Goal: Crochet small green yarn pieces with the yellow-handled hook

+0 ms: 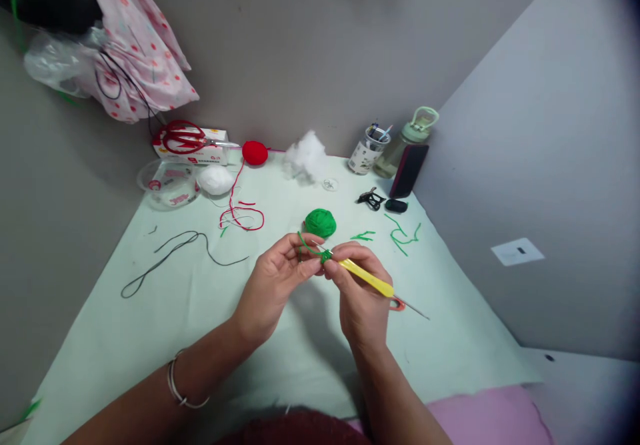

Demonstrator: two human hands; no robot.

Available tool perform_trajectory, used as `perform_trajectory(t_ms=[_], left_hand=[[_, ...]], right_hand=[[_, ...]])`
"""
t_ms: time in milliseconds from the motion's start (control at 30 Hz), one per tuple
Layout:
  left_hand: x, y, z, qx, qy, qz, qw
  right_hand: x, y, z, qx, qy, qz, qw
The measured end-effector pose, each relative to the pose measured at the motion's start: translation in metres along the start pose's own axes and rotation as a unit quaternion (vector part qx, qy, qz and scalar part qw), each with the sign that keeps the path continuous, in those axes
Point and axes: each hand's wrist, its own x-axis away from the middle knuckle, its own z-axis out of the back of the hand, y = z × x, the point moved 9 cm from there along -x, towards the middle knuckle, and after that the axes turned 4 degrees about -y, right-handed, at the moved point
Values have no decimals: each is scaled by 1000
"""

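My right hand [367, 291] grips a crochet hook [367, 278] with a yellow handle. Its metal tip meets a small piece of green crochet [325, 256]. My left hand [275, 278] pinches that small piece from the other side, and a strand of green yarn loops over its fingers. Just beyond both hands rests a ball of green yarn [321, 223]. Below the right hand, a thin metal rod and an orange-handled tool [397, 305] partly show; what they belong to is hidden.
At the back stand red scissors [185, 138] on a box, red yarn [255, 153], white stuffing [306, 158], a pen jar [369, 151], a green bottle [400, 148] and a phone [409, 171]. A dark cord [175, 251] lies left; green yarn scraps [400, 237] lie right.
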Motion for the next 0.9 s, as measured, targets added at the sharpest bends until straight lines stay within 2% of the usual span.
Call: perform_trajectory(t_ms=[167,300,533,667,733,900], left_hand=[[1,-1,0,0,4,0,1000],[0,-4,-1,24,2,20,1000],[-1,-2,1,43,9,35,998],[-1,0,3,39,12,35,999],[-1,1,3,29,4,33,999],[-1,7,3,-6,0,14,1000]], right_hand=[[2,-12,0,77,7,41,996],[4,-27,-3,167,9,101,981],[14,-47,-22,305,-52,232,922],[20,-51,-27,340,-61,280,895],[20,-52,-24,328,-48,274,903],[12,-42,-11,240,-30,195,951]])
